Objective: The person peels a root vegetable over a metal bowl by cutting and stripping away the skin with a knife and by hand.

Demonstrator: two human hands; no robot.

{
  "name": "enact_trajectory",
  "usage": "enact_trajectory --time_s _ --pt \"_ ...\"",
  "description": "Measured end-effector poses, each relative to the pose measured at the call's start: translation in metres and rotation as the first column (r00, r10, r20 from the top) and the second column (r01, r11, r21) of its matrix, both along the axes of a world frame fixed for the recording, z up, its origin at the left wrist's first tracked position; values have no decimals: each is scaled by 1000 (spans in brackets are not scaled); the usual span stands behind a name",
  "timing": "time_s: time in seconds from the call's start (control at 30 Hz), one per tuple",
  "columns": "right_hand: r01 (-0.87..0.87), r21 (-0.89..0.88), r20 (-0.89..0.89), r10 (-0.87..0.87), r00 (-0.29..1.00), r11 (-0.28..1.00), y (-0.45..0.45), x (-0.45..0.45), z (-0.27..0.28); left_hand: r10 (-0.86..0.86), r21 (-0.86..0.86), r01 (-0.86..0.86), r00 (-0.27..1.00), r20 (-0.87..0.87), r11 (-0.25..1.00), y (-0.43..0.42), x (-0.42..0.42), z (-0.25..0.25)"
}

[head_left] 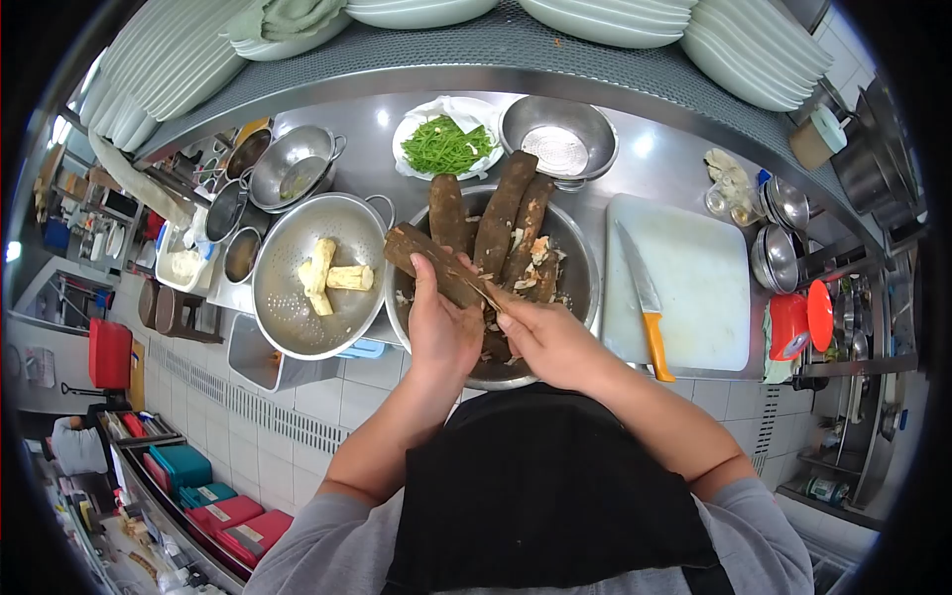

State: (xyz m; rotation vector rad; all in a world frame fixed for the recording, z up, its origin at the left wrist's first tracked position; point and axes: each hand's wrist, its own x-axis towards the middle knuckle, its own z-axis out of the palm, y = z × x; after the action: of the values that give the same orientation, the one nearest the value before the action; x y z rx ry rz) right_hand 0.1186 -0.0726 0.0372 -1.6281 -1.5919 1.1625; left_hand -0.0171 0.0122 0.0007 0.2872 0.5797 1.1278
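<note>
A thick brown-skinned root, like cassava or yam (426, 260), lies slantwise in my left hand (442, 322), fingers wrapped under it. Against its lower end is my right hand (540, 335), closed, with a thin edge showing at the fingertips; the tool itself is mostly hidden. Both hands are over a large metal bowl (589, 273) with several unpeeled roots (506, 213) leaning in it and peel scraps (540, 253) among them. To the left, a metal colander (278, 297) contains pale peeled root pieces (319, 273).
At right, an orange-handled knife (645, 288) lies on a white cutting board (704, 268). Behind the bowl are a plate of cut green vegetables (444, 146) and a metal strainer bowl (560, 129). Stacked plates (615, 18) fill the shelf above. A red scale (788, 327) stands far right.
</note>
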Motion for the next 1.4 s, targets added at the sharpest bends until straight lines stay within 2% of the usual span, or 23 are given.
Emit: enact_trajectory --time_s 0.03,0.1,0.2,0.33,0.4,0.43,0.5,0.6,0.63,0.7,0.73,0.77,0.8,0.83,0.87,0.9,0.93,0.97,1.1,1.17,1.2,1.37,1.4 --pt "-1 -2 -1 1 1000 1000 -1 3 12 1 -2 -1 1000 -1 1000 -2 -2 2" --pt "-56 -115 27 59 998 992 -4 6 27 -105 81 95 987 125 992 -5 -5 6" --pt "-45 -76 -19 43 999 996 -6 8 21 -179 158 152 968 175 976 -4 -6 5" --pt "-22 -56 76 26 997 998 -8 -5 21 -104 111 91 988 113 990 -6 3 9" --pt "-33 44 532 5 847 998 -5 -15 9 70 4 -71 997 7 998 -3 10 7" --pt "-34 46 533 4 846 998 -3 -19 3 71 6 -71 997 9 997 -2 11 4" --pt "-57 91 655 -17 755 994 -1 -24 -8 103 -80 -105 994 -32 991 -1 12 -6" --pt "-111 166 671 -30 741 980 -2 -20 -21 77 -108 -86 993 -89 990 0 9 -22" --pt "-63 110 571 -11 821 992 -1 -18 -23 107 -85 -113 991 -76 990 -1 8 -17" --pt "-13 9 318 10 948 1000 -4 -14 -19 -2 2 2 999 -45 1000 -7 6 -6" --pt "-28 81 191 12 981 996 -9 -6 -31 -48 2 48 995 -93 999 -8 2 -11" --pt "1 26 49 -2 999 1000 -13 -2 -40 -80 -6 80 986 -147 997 -10 -3 -23" --pt "3 -67 -1 -3 1000 998 -19 5 -41 -135 35 154 938 -320 987 -16 -7 -34" --pt "44 -93 -119 -55 991 995 -27 9 -49 -77 172 243 760 -645 955 -27 -19 6" --pt "55 -125 -179 -77 981 991 -31 21 -62 -43 292 353 699 -714 889 -23 -19 -46" --pt "76 -174 -236 -116 965 982 -31 29 -72 31 407 398 683 -730 822 -29 -27 -35" --pt "123 -238 -333 -200 921 964 -28 29 -69 320 584 470 528 -787 662 -27 -34 -44" --pt "167 -321 -417 -298 859 932 -26 30 -66 441 629 510 451 -776 586 -30 -39 -41" --pt "161 -262 -361 -252 898 951 -6 46 -85 522 598 654 345 -780 462 -32 -51 -30" --pt "151 -218 -270 -208 940 964 -1 49 -86 553 599 664 320 -769 448 -34 -50 -42" --pt "147 -259 -298 -224 928 955 0 48 -83 610 636 633 307 -730 442 -36 -47 -52" --pt "62 -364 -424 -224 877 929 -3 46 -86 543 550 556 198 -816 623 -38 -46 -55" --pt "30 -371 -438 -203 876 928 -1 45 -83 549 567 490 198 -812 662 -38 -47 -54"
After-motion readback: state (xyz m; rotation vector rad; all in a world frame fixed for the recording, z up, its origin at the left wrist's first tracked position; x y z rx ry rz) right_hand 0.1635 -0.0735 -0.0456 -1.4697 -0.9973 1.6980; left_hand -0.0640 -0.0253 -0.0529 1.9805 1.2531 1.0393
